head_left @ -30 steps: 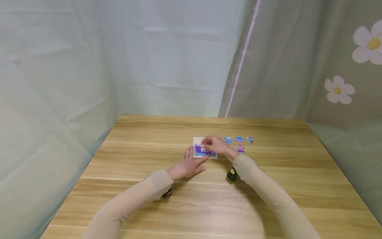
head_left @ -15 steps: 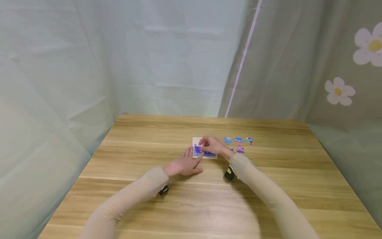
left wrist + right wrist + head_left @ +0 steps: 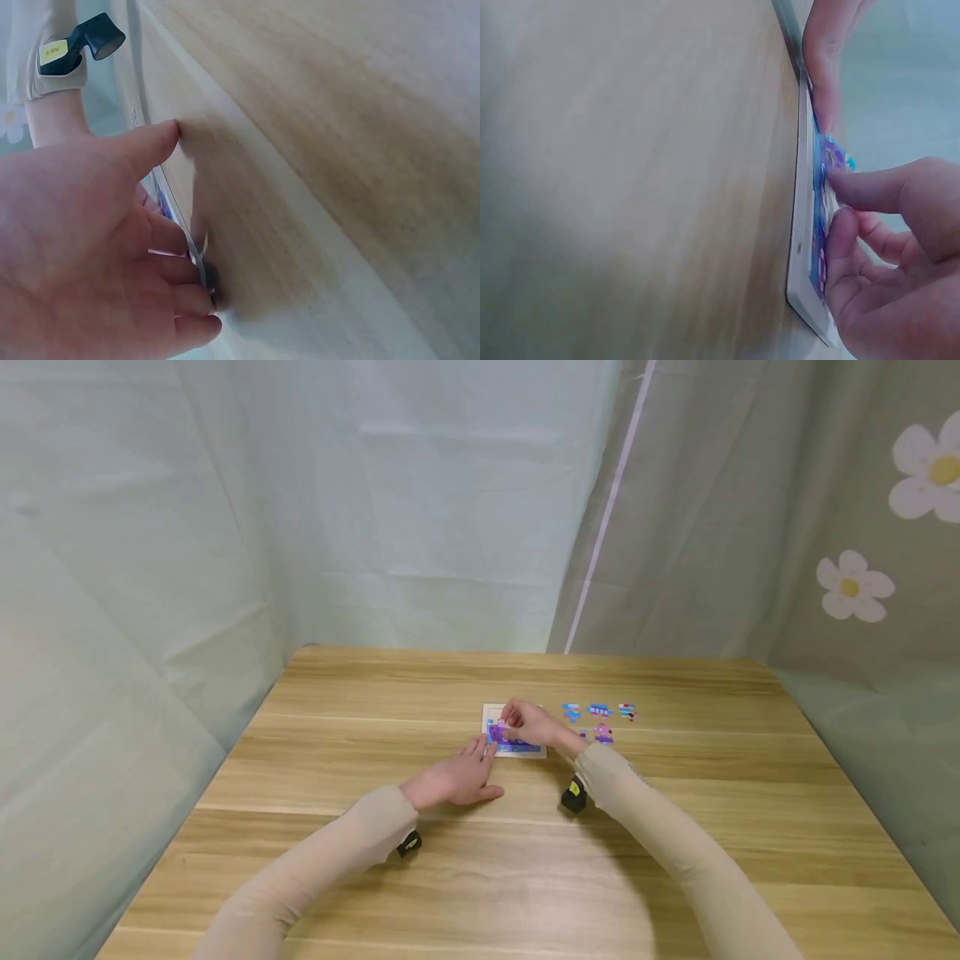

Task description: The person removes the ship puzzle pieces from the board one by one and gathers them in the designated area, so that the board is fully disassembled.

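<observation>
A jigsaw puzzle board (image 3: 515, 755) with a pale frame lies on the table, its lower part filled with purple and blue pieces. My left hand (image 3: 467, 777) rests at the board's left front corner, fingers extended and touching its edge; in the left wrist view the same hand (image 3: 97, 240) has its thumb apart on the wood. Over the board, my right hand (image 3: 534, 725) pinches a pink and purple puzzle piece (image 3: 502, 726) between thumb and fingers. In the right wrist view that hand (image 3: 900, 240) partly hides the piece against the board.
Several loose puzzle pieces lie right of the board, among them a blue one (image 3: 598, 710), a pink and purple one (image 3: 603, 733) and a multicoloured one (image 3: 627, 711). One is partly hidden by the right wrist. The wooden table (image 3: 360, 702) ends at pale curtains (image 3: 420, 527).
My right hand has shifted left across the board with the piece. My left hand has slid slightly left, its index finger drawing back from the board's front edge to the left corner.
</observation>
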Demonstrator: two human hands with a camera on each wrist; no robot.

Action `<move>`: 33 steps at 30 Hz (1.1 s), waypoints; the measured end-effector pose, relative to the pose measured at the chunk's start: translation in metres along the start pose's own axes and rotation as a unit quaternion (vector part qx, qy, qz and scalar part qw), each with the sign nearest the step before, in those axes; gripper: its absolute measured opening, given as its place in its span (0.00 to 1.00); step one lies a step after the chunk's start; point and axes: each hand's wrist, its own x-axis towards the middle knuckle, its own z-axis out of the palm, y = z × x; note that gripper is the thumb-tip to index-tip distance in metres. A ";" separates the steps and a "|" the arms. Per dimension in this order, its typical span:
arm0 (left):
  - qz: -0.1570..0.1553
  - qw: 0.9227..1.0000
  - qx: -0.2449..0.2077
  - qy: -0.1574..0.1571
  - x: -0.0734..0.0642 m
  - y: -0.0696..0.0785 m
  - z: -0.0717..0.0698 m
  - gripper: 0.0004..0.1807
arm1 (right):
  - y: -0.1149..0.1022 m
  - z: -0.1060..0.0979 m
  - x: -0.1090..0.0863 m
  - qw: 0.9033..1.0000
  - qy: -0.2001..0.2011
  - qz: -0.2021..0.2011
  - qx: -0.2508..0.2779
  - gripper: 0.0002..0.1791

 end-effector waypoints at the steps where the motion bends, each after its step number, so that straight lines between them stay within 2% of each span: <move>1: -0.001 1.000 -0.001 -0.001 0.000 0.001 0.000 0.46 | 0.001 0.000 0.000 1.000 -0.001 0.001 0.010 0.08; 6: -0.011 1.000 0.001 -0.003 0.002 0.003 -0.001 0.46 | 0.005 0.001 0.001 0.999 0.013 -0.003 0.051 0.04; 15: -0.017 1.000 0.005 -0.005 0.003 0.005 0.000 0.45 | 0.005 0.001 -0.001 0.998 0.053 0.005 0.044 0.07; 23: -0.018 1.000 0.005 -0.005 0.004 0.004 0.002 0.44 | 0.008 -0.005 0.001 0.994 0.048 0.057 0.085 0.11; 33: -0.035 0.999 0.008 -0.002 0.003 0.004 0.005 0.51 | 0.012 -0.014 -0.007 0.990 0.067 0.051 0.113 0.12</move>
